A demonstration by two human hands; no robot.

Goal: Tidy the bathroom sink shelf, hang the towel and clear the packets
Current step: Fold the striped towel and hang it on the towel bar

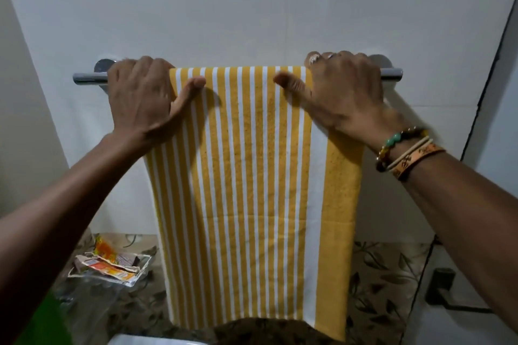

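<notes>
A yellow and white striped towel [252, 176] hangs folded over a chrome towel rail [87, 77] on the white wall. My left hand [140, 95] grips the towel's top left corner at the rail, thumb pressed on the cloth. My right hand [342, 89] holds the top right corner the same way, fingers curled over the rail. Several crumpled orange and white packets [112, 260] lie in a clear tray on the shelf at lower left.
The leaf-patterned shelf top [386, 288] runs below the towel. A white sink rim [140, 340] shows at the bottom edge. A dark fitting [443, 286] sits at lower right beside a door frame. Something green [47, 325] fills the lower left corner.
</notes>
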